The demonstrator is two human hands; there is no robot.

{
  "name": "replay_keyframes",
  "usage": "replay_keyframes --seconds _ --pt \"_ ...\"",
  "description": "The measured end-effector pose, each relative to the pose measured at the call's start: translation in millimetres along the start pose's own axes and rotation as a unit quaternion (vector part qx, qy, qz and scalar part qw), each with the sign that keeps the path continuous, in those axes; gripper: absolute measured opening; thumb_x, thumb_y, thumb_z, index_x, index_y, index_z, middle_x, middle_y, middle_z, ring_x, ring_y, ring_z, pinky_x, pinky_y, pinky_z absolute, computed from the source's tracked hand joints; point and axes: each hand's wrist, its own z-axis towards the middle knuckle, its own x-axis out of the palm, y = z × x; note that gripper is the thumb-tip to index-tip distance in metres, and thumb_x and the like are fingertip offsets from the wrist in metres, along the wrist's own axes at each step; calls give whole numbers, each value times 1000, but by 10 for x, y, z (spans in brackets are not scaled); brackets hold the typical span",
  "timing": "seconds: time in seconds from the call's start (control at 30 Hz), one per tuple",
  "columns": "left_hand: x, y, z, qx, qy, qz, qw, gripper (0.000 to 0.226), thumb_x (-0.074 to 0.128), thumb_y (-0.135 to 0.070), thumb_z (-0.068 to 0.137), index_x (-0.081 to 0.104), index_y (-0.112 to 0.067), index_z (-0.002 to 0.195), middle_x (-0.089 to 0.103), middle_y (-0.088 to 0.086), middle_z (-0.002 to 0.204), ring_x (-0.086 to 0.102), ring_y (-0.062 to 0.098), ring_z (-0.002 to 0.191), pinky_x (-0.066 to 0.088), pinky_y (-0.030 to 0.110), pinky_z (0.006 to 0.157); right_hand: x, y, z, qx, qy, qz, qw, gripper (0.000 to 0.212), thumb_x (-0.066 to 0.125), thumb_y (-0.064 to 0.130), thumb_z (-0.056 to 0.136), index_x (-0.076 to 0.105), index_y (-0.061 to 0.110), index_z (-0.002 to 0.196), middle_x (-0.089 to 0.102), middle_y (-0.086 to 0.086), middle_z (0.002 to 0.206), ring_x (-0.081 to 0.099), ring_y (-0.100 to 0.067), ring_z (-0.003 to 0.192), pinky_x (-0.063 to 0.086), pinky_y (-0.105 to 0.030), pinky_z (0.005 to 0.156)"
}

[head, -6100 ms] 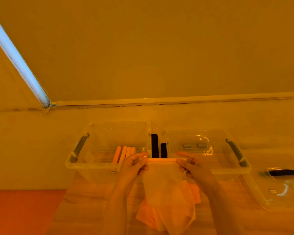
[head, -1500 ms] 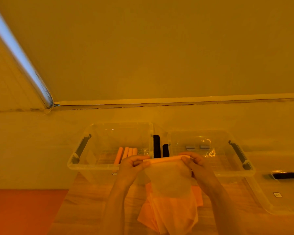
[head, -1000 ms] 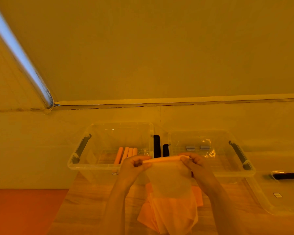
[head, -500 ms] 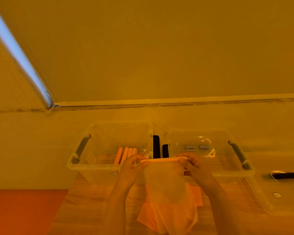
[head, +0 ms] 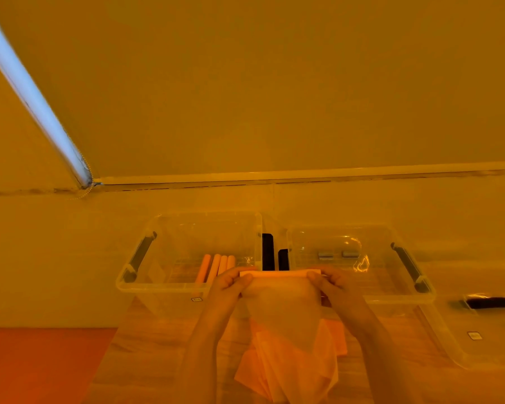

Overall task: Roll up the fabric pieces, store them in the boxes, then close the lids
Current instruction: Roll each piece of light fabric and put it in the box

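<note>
Fabric piece held mid-roll above the tabletop

Fabric piece (head: 283, 313), thin and pale, hung in the air in front of two clear boxes, its top edge wound into a narrow roll. The left hand (head: 231, 290) pinched the roll's left end and the right hand (head: 334, 288) pinched its right end. More orange fabric (head: 289, 371) lay on the wooden tabletop (head: 158, 345) beneath. The left box (head: 164, 287) held four rolled orange pieces (head: 216, 266). The right box (head: 391, 295) stood just beside it. A clear lid (head: 484, 336) rested at far right.
</note>
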Motion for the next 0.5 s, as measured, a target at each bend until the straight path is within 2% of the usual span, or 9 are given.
replay_keyframes --seconds 0.07,0.17,0.23,0.27,0.33,0.43,0.5 --pt "3 6 -8 -8 -4 -14 1000 22 51 -4 94 64 -21 89 41 -26 83 49 -28 57 49 19 67 2 -1 -4 2 -7 6 1000 21 51 32 96 68 22 104 67 -6 103 65 -25 96 58 -43 82" --pt "-1 -18 -27 -15 3 -42 999 19 50 1 93 63 -13 96 61 -30 69 52 -26 60 48 27 76 3 3 -16 -5 -7 22 1000 22 51 33 96 69 23 104 67 -8 100 66 -26 92 57 -35 75" --pt "2 -53 -63 -9 11 -55 998 24 48 5 93 62 -15 97 56 -43 60 53 -25 60 46 32 80 12 19 -21 -4 -11 58 998 20 52 28 96 68 23 107 66 -10 102 66 -26 92 55 -32 71" --pt "4 -61 -77 -7 14 -64 998 27 47 7 93 61 -15 97 55 -43 57 54 -24 58 45 32 80 20 28 -23 -2 -15 76 997 20 53 25 96 68 23 109 65 -10 104 65 -26 93 55 -32 71" --pt "10 -59 -83 -7 10 -87 996 30 44 10 92 61 -13 98 57 -40 56 55 -21 58 44 32 79 35 43 -23 5 -25 101 995 20 54 20 95 68 25 109 63 -9 108 63 -27 97 55 -35 72" --pt "12 -33 -68 -10 3 -101 995 24 45 6 93 62 -11 99 58 -41 59 57 -21 62 45 40 87 51 46 -21 23 -33 137 990 20 56 17 93 71 26 103 61 -10 112 59 -31 103 52 -47 85" --pt "20 -33 -67 7 -1 -59 998 17 50 -2 94 64 -10 100 53 -47 60 50 -28 61 44 44 90 67 59 -36 34 -35 149 988 17 63 27 87 72 24 101 61 -9 113 58 -30 105 51 -49 88"
